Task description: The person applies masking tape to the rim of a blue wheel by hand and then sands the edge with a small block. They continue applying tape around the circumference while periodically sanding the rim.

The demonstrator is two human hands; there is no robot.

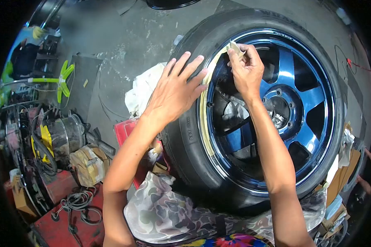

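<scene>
A black tire [185, 136] with a blue spoked wheel [286, 68] lies in front of me. Pale yellow masking tape [205, 119] runs along the left part of the rim's edge. My left hand [177, 88] rests spread on the tire's left sidewall, its fingertips beside the tape. At the upper left of the rim, my right hand [247, 68] pinches a crumpled tan piece of tape [236, 48] between thumb and fingers, close to the upper end of the tape strip.
A white cloth [142, 90] and a red box [125, 131] are left of the tire. Farther left are a green star-shaped stand [64, 81], a tape-wrapped roll [88, 164] and coiled cable [78, 206]. Cardboard [349, 173] is at the right. Part of another person's hand shows at the right edge.
</scene>
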